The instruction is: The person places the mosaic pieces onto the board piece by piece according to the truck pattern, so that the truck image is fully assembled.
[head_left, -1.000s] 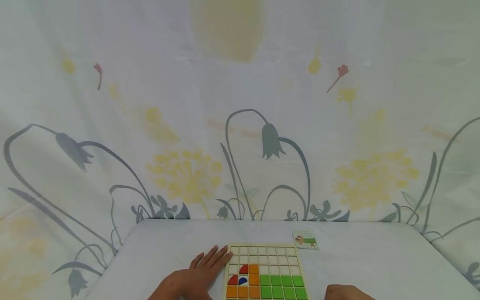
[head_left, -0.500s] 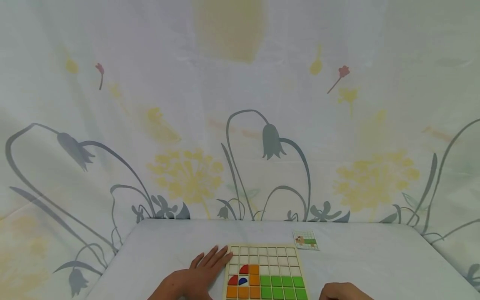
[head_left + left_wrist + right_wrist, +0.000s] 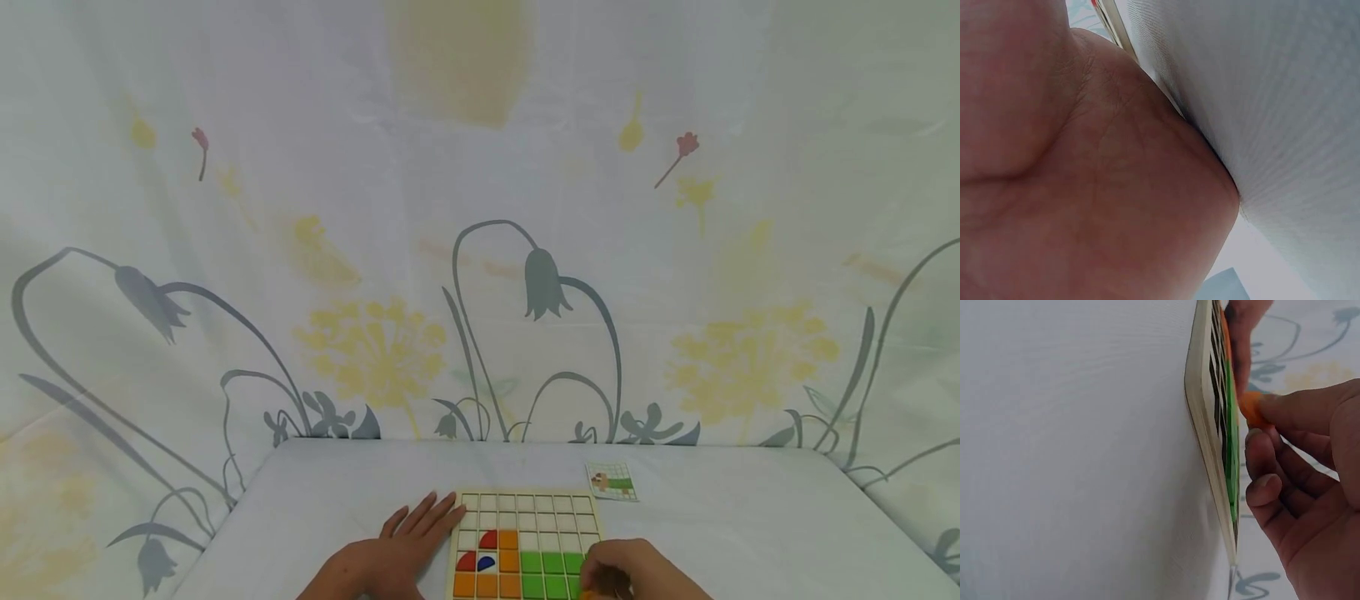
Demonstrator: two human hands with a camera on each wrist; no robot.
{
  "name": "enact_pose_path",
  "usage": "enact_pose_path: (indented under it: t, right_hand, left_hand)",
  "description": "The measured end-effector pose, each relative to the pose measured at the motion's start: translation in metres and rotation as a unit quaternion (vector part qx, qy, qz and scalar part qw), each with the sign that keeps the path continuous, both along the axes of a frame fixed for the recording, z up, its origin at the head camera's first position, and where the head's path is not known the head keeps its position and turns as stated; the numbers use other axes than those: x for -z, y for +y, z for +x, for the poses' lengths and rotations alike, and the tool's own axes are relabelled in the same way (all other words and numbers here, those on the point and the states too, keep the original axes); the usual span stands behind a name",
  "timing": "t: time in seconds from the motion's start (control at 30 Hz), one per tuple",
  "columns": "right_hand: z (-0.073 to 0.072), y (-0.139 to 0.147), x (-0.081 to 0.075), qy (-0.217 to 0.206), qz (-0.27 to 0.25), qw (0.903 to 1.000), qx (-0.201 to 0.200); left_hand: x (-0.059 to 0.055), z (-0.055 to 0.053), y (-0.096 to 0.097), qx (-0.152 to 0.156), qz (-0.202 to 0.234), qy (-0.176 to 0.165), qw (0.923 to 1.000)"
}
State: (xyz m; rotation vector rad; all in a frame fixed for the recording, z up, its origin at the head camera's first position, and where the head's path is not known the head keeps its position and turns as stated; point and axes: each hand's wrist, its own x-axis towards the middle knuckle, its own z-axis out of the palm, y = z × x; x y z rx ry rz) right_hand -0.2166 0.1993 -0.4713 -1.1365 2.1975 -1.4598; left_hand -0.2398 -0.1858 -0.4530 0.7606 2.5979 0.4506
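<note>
A pale grid board (image 3: 527,502) lies on the white table. Orange tiles (image 3: 508,560), green tiles (image 3: 554,563), red rounded pieces (image 3: 488,540) and a blue-and-white piece (image 3: 487,562) sit in its cells. My left hand (image 3: 401,546) rests flat along the board's left edge, fingers straight, fingertips on its corner. Between thumb and finger, my right hand (image 3: 637,567) pinches an orange piece (image 3: 1252,407). It is close over the board's right side and covers some of the green tiles in the head view. Curled lower fingers (image 3: 1264,489) show in the right wrist view.
A small picture card (image 3: 612,482) with a brown and green animal on a grid lies beyond the board's upper right corner. White cloth covers the table (image 3: 750,508). A flower-printed curtain (image 3: 495,350) hangs behind it and along the sides.
My right hand has moved left from the table beside the board to over its right side, bringing an orange piece into view. The left hand has stayed in place.
</note>
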Motion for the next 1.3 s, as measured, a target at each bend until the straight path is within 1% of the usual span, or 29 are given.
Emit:
enact_pose_path:
  t: [0.1,0.17,0.2,0.3,0.33,0.47,0.67,0.77,0.9,1.07,1.13,1.2,1.23,1.3]
  right_hand:
    - [-0.001,-0.004,0.003,-0.039,-0.004,0.9992,0.000]
    - [-0.001,-0.005,0.005,-0.055,-0.006,0.9985,0.003]
    - [0.000,-0.005,0.006,-0.055,-0.006,0.9984,0.008]
    - [0.002,-0.004,0.008,-0.034,-0.014,0.9993,0.009]
    - [0.003,-0.004,0.008,-0.027,-0.016,0.9994,0.010]
    - [0.005,-0.004,0.008,0.007,-0.025,0.9997,0.002]
    - [0.007,-0.006,0.008,0.018,-0.019,0.9996,0.005]
    - [0.007,-0.006,0.010,0.037,-0.019,0.9991,-0.001]
    - [0.004,-0.005,0.012,0.069,-0.023,0.9972,-0.015]
    - [0.002,-0.003,0.012,0.076,-0.027,0.9965,-0.019]
    - [0.002,0.000,0.011,0.088,-0.024,0.9958,-0.008]
    - [0.001,0.004,0.009,0.105,-0.013,0.9943,0.013]
    - [0.000,0.008,0.007,0.119,-0.003,0.9925,0.028]
    - [-0.003,0.017,0.002,0.166,0.021,0.9837,0.065]
  left_hand:
    - [0.000,0.000,0.001,0.001,0.001,-0.003,1.0000]
    - [-0.001,0.000,0.001,0.002,-0.001,-0.002,1.0000]
    - [-0.002,0.000,0.001,0.003,-0.002,-0.002,1.0000]
    - [-0.002,0.000,0.001,0.004,-0.003,-0.001,1.0000]
    - [-0.001,-0.001,0.001,0.009,-0.008,-0.004,0.9999]
    - [0.000,-0.002,0.000,0.011,-0.001,-0.013,0.9999]
    - [-0.002,0.002,-0.001,0.005,0.007,-0.010,0.9999]
    - [-0.001,0.003,0.000,0.004,0.006,-0.011,0.9999]
    - [0.001,0.002,0.000,0.003,0.003,-0.009,1.0000]
    - [0.000,0.000,0.000,0.010,0.003,-0.002,0.9999]
    - [-0.001,0.001,0.001,0.011,0.004,-0.003,0.9999]
    - [-0.002,0.001,0.001,0.009,0.004,-0.007,0.9999]
    - [-0.002,0.001,0.002,0.008,0.005,-0.009,0.9999]
    - [-0.003,0.000,0.002,0.008,0.003,-0.009,0.9999]
